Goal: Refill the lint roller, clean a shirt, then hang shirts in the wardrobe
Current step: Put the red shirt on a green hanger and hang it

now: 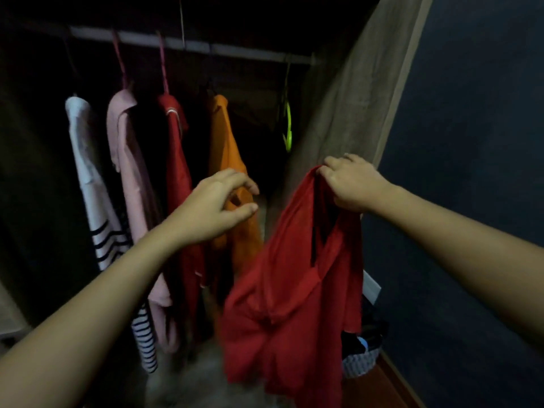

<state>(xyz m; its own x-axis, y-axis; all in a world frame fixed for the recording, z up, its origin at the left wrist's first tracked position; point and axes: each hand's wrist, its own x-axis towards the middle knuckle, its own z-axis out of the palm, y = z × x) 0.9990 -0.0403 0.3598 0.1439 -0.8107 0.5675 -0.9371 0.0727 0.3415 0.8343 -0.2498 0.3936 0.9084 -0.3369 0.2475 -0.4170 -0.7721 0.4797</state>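
My right hand [350,184] grips a red shirt [291,304] by its top, and the shirt hangs down in front of the open wardrobe. A dark strip, maybe a hanger, shows inside its neck. My left hand [217,207] hovers with fingers apart in front of an orange shirt [229,148] on the rail [188,44]. I cannot tell whether it touches the cloth. Left of that hang a red shirt [176,160], a pink shirt [129,160] and a white striped shirt [88,172].
An empty green hanger [288,128] hangs at the rail's right end. The wardrobe's grey fabric flap [347,92] stands open on the right, beside a dark blue wall [471,142]. A patterned basket [360,360] with dark items sits on the floor below the red shirt.
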